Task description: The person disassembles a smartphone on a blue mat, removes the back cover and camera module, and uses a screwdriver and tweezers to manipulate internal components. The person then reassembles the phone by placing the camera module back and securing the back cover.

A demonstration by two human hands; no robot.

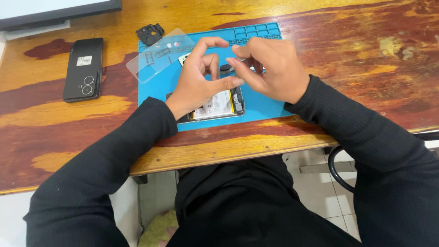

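An opened phone [219, 106] with its white battery showing lies on a blue work mat [265, 106]. My left hand [200, 75] hovers over it, thumb and forefinger curved, fingertips by a small dark part [225, 68]. My right hand [270, 68] meets it from the right, fingers pinched near the same small part. Which hand holds the part is unclear. Both forearms wear black sleeves.
A black phone back cover [83, 68] lies on the wooden table at the left. A clear plastic sheet [157, 55] with tiny parts rests on the mat's top left corner, next to a small black bracket [150, 34]. A monitor base [55, 13] is at top left.
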